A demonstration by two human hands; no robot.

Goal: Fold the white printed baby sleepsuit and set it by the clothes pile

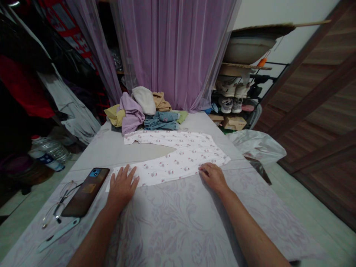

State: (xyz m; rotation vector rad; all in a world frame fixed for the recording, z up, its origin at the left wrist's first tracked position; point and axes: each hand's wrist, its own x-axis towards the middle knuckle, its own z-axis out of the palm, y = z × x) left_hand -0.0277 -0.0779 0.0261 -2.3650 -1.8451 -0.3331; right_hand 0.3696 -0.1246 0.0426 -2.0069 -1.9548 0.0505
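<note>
Left hand (121, 189) and right hand (213, 177) both palm down, open, resting on a white long-sleeved baby garment (178, 159); fingers (125, 174) spread on the cloth, no pinch or grip on either side. Right-hand fingers (203, 170) sit at the garment's near edge. Garment lies flat on a lilac floral sheet (178, 226), small pink print all over, laid in a curved shape. Left of the left hand: one phone (85, 192) lying back up in a brown case, small tag on it too small to read; one pair of glasses (58, 204); one white flat plastic strip (58, 235), kind unclear. Beyond the garment: one clothes pile (141, 111), six items countable, including denim (161, 121). Far left on the floor: one plastic bottle (50, 150), blue-and-white label, unreadable. Far right: two pairs of sneakers (232, 91) on a rack, one white plastic bag (256, 146), two cardboard boxes (230, 122). Behind everything hangs a sheer purple curtain (172, 48).
</note>
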